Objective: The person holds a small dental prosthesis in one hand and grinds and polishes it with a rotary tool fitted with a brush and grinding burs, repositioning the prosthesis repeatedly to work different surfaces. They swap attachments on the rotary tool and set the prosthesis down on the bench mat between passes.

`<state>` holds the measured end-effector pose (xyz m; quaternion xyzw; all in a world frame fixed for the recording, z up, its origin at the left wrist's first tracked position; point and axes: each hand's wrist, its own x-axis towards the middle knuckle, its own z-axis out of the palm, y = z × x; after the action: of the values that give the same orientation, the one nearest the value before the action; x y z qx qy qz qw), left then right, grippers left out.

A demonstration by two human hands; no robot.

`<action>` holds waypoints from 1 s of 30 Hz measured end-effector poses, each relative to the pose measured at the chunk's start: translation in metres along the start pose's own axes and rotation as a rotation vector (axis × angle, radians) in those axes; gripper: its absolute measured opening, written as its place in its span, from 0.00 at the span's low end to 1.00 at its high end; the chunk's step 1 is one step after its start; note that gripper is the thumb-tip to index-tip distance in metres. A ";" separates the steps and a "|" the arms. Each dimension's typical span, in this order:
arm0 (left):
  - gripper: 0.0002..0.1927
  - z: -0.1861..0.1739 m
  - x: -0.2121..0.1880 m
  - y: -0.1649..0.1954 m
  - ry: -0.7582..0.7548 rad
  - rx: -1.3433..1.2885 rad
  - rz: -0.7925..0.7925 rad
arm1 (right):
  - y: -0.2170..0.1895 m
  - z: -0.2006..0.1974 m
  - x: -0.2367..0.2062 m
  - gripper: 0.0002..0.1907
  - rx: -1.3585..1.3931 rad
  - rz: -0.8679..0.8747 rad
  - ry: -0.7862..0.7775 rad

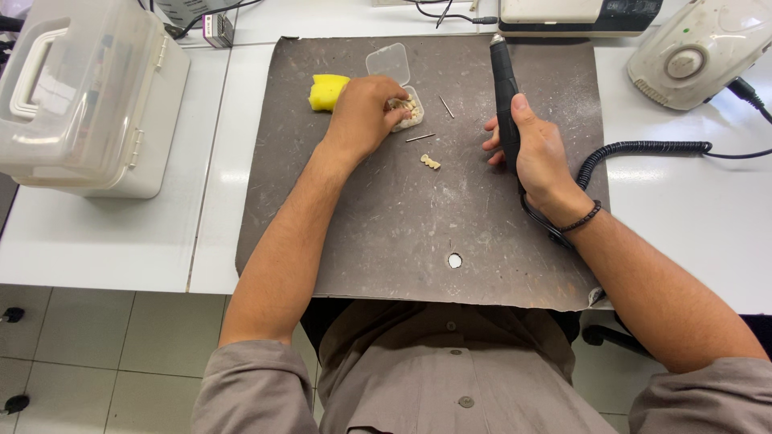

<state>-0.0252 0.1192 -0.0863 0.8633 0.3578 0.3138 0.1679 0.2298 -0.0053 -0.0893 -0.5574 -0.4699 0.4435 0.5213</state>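
Observation:
My left hand (363,114) reaches into a small clear plastic box (393,71) with its lid open, fingertips on pale tooth-like pieces (410,106) inside it. My right hand (537,153) grips a black rotary handpiece (504,80) pointing away from me, its coiled cord (643,149) running off to the right. A small tooth-shaped piece (431,162) lies loose on the dark grey mat (402,225) between my hands. Two thin metal burs (446,107) lie near the box.
A yellow sponge (327,91) sits left of the box. A translucent storage case (88,96) stands at the far left on the white table (104,241). A white machine (698,48) sits at the back right. The mat has a small hole (455,260).

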 end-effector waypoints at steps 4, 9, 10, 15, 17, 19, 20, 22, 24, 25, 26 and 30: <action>0.10 0.004 0.003 0.002 0.053 0.167 0.095 | -0.001 0.001 0.000 0.33 0.006 -0.025 -0.010; 0.05 0.006 0.002 0.004 0.000 0.178 0.011 | -0.002 0.001 0.000 0.35 -0.037 0.052 0.019; 0.05 0.005 0.002 0.004 0.020 0.148 0.030 | -0.002 0.001 0.000 0.35 -0.037 0.048 0.017; 0.08 -0.001 -0.004 -0.002 0.121 0.011 0.102 | -0.001 -0.001 0.000 0.34 0.001 0.030 0.002; 0.08 -0.005 -0.007 -0.005 0.142 -0.058 0.100 | 0.000 -0.001 0.000 0.34 -0.002 0.052 0.007; 0.08 -0.006 -0.007 -0.007 0.155 -0.090 0.087 | 0.002 -0.002 -0.001 0.34 -0.022 0.076 0.021; 0.08 -0.006 -0.008 -0.007 0.159 -0.106 0.080 | 0.003 -0.002 -0.001 0.33 -0.016 0.064 0.012; 0.10 -0.003 -0.008 -0.006 0.123 0.112 0.150 | 0.004 -0.002 0.000 0.33 -0.004 0.035 -0.003; 0.09 0.001 -0.005 -0.005 0.106 0.263 0.182 | 0.004 -0.002 0.001 0.33 0.010 0.013 -0.004; 0.07 0.003 -0.004 -0.004 0.098 0.301 0.171 | 0.005 -0.001 0.000 0.33 0.017 0.009 -0.006; 0.05 0.005 -0.005 -0.004 0.091 0.340 0.160 | 0.006 -0.001 -0.001 0.33 0.007 0.032 0.001; 0.04 0.006 -0.005 -0.003 0.037 0.358 0.104 | 0.004 0.000 0.001 0.33 0.014 0.020 0.000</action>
<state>-0.0256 0.1172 -0.0941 0.8908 0.3661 0.2689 -0.0115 0.2304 -0.0048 -0.0934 -0.5583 -0.4611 0.4522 0.5208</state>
